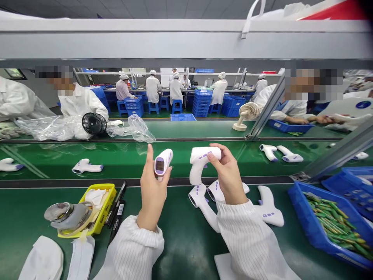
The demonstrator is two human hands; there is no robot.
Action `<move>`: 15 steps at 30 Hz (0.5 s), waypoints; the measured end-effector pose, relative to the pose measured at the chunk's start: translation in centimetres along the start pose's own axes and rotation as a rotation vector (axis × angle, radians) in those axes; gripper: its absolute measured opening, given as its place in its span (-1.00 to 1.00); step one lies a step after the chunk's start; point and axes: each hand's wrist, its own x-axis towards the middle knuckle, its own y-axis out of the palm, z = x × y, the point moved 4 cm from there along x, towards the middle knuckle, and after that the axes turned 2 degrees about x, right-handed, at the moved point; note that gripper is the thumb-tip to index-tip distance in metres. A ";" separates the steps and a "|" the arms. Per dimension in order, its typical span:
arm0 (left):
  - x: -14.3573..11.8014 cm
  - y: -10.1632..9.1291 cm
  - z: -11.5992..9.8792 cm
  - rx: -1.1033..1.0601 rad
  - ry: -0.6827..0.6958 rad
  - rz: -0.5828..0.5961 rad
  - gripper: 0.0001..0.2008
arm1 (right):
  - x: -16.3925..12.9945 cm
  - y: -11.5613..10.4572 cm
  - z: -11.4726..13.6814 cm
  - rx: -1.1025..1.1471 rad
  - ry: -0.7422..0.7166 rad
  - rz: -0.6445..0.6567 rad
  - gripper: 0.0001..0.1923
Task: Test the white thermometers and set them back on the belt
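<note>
My left hand (154, 190) grips a white infrared thermometer (164, 161) with a small dark screen turned toward me; its index finger points up beside it. In my right hand (229, 173), a second white infrared thermometer (198, 165) is pinched at the end of its head, its handle hanging down and purple buttons along its side. Below that hand, several more thermometers lie on the green bench, among them one with its handle toward me (201, 200) and another to the right (270, 208). My right wrist partly covers this group.
A yellow tray (112, 194) with a glass jar (70, 214) and black pens (118, 214) stand at left. At right is a blue bin (297, 198) of green-yellow parts. More thermometers (86, 166) lie on the green belt (122, 157). Co-workers sit beyond, near two small fans (94, 123).
</note>
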 end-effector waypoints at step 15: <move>2.2 -0.6 7.3 -0.080 -0.420 0.103 -0.53 | -0.7 1.9 -0.9 0.137 0.116 0.215 -0.61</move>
